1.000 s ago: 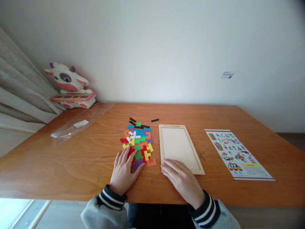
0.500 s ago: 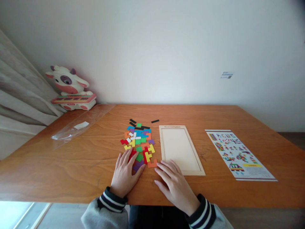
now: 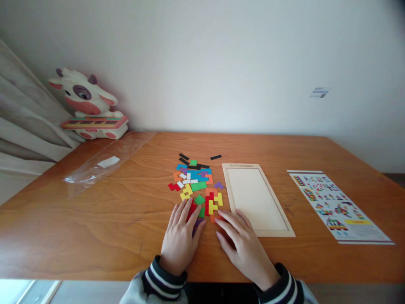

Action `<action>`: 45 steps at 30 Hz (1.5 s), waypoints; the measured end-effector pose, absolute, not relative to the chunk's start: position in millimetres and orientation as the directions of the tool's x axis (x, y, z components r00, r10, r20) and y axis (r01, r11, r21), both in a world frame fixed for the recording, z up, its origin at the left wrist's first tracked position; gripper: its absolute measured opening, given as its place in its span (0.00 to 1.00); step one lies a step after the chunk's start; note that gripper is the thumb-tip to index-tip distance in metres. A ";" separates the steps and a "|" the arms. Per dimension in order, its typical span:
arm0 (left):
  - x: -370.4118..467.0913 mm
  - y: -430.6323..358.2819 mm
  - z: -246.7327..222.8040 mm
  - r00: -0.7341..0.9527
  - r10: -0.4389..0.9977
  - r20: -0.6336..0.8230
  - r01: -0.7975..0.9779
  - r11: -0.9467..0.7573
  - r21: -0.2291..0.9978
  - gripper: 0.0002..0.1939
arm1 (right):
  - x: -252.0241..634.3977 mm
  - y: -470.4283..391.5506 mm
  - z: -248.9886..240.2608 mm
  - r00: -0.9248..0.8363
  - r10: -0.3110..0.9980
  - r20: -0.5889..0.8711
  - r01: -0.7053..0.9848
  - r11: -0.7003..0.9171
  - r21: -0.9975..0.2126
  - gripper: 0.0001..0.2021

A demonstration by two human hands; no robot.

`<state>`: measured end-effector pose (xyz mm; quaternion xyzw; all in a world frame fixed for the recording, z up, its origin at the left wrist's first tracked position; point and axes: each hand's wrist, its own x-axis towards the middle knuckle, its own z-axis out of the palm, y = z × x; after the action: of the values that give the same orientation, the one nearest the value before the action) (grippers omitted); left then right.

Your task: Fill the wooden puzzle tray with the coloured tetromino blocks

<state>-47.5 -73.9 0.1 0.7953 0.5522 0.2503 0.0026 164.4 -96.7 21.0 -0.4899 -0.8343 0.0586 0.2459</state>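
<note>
My left hand [image 3: 179, 240] lies palm down with its fingers spread over the near end of a heap of flat coloured puzzle pieces. A red piece [image 3: 192, 208] and a purple piece [image 3: 198, 223] show partly under and between its fingers. Fingers apart, my right hand [image 3: 243, 242] rests beside the heap and partly hides an orange piece [image 3: 212, 218]. Its knuckles cover the near left corner of a shallow wooden puzzle tray [image 3: 257, 233]. Close to the fingertips are a yellow piece [image 3: 211, 207] and a green piece [image 3: 199, 199].
Several black strips [image 3: 216, 157] lie at the heap's far end. A printed pattern sheet [image 3: 338, 204] is on the right of the wooden table [image 3: 104, 228]. Back left are a clear plastic bag [image 3: 126, 147] and a cow toy keyboard [image 3: 95, 122] near a curtain [image 3: 28, 122].
The view has shifted, so the table things appear farther right. My right fingertips now cover more of the orange piece. The left hand stays over the near pieces.
</note>
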 end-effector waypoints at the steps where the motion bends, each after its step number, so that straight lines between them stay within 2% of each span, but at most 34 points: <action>1: -47.7 -73.9 0.2 0.263 0.880 0.395 0.875 -0.390 0.285 0.20 | 164.4 -96.9 20.0 -0.395 0.847 0.355 0.789 0.511 -0.341 0.17; 6: -50.3 -71.9 1.7 0.261 0.881 0.394 0.858 -0.399 0.324 0.18 | 164.6 -97.7 16.8 -0.385 0.846 0.368 0.784 0.510 -0.353 0.16; 13: -51.6 -69.5 -0.7 0.274 0.870 0.410 0.855 -0.415 0.310 0.17 | 163.7 -98.5 18.7 -0.443 0.838 0.319 0.788 0.534 -0.308 0.19; 17: -53.2 -68.6 0.4 0.311 0.867 0.389 0.861 -0.430 0.272 0.19 | 162.7 -101.5 18.9 -0.437 0.837 0.330 0.780 0.535 -0.325 0.20; 25: -51.6 -70.3 5.2 0.342 0.880 0.329 0.914 -0.393 0.101 0.24 | 162.5 -104.4 17.3 -0.406 0.860 0.310 0.772 0.504 -0.387 0.23; 31: -47.9 -71.1 12.7 0.306 0.902 0.304 0.928 -0.354 0.117 0.21 | 159.9 -105.2 15.6 -0.363 0.885 0.292 0.799 0.457 -0.391 0.26; 42: -48.9 -66.3 8.0 0.363 0.895 0.261 0.916 -0.394 0.078 0.23 | 162.1 -100.7 7.7 -0.401 0.840 0.367 0.775 0.524 -0.354 0.24; 45: -53.5 -58.7 12.4 0.383 0.896 0.223 0.912 -0.406 0.063 0.24 | 164.9 -97.2 10.9 -0.427 0.834 0.349 0.778 0.536 -0.328 0.24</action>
<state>-53.5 -58.7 12.4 0.8310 0.5439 0.1114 -0.0353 164.9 -97.2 10.9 -0.4783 -0.8428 0.0582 0.2401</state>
